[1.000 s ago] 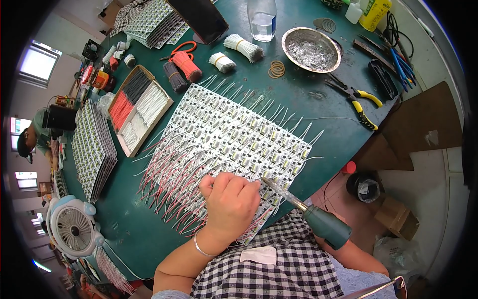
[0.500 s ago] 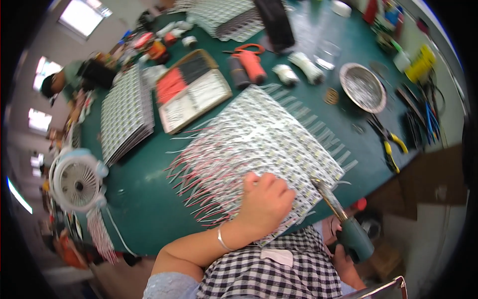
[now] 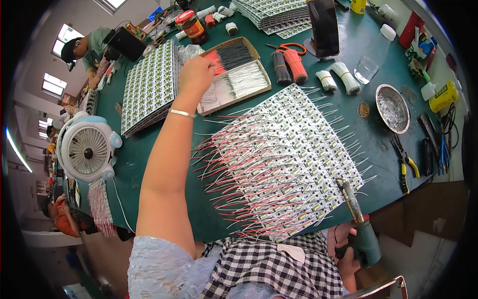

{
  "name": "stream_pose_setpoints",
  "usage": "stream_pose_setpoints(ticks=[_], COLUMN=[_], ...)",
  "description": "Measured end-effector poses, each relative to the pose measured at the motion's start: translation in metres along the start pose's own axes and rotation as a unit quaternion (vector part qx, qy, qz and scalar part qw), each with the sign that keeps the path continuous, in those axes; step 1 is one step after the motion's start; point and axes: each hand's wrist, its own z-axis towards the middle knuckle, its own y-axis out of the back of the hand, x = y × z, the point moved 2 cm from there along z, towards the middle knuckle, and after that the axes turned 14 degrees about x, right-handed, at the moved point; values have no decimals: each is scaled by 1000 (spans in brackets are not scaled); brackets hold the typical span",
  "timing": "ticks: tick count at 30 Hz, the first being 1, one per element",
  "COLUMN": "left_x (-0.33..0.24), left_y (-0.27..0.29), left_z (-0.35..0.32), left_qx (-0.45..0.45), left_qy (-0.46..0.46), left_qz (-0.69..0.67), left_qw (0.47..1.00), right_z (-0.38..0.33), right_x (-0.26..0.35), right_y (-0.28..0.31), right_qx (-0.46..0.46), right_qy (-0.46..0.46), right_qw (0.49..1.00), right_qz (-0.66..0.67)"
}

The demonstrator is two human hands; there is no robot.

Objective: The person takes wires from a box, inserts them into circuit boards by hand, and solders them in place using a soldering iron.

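Observation:
My left hand (image 3: 199,74) reaches out over a cardboard box (image 3: 238,97) of cut wires. Its fingers are curled together at the red wires (image 3: 215,61); whether a wire is between them is hidden. Low on the right, my right hand (image 3: 350,261) grips the dark green handle of a soldering gun (image 3: 367,241). Its metal tip lies over the right edge of a white sheet of small LED circuit boards (image 3: 294,154). Rows of red and white wires (image 3: 234,184) stick out from the sheet's left side, and short white wires along its upper right edge.
Stacked board sheets (image 3: 149,87) stand left of the box, near a fan (image 3: 88,152). Wire bundles (image 3: 296,67), orange-handled scissors (image 3: 291,48), a metal bowl (image 3: 393,107) and yellow-handled pliers (image 3: 406,164) lie on the green table (image 3: 164,219). Another person (image 3: 92,50) sits at the far left.
My left hand has left the board sheet and moved forward and left to the box of wires. The right hand still holds the soldering gun near the sheet's edge. The view has shifted.

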Motion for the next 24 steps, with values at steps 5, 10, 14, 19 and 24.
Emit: stream_pose_setpoints(ticks=[5,10,14,19,24], left_x=[-9,-14,-25,-62,-70], left_y=[-2,-8,-12,-16,-22], left_z=[40,61,64,45,32], left_qx=[23,36,35,75,144], left_qy=[53,53,-22,-37,-82], left_qz=[95,74,61,81,61], left_qw=[994,995,997,993,984], right_z=[2,-1,0,1,-2], right_x=[6,-7,-15,-4,-29], right_y=[-9,-6,-7,-7,1], right_qx=[-27,-97,-72,-78,-82], right_qy=[22,-23,20,-8,6], right_qw=[999,995,997,996,995], right_qz=[20,-30,-18,-35,-60])
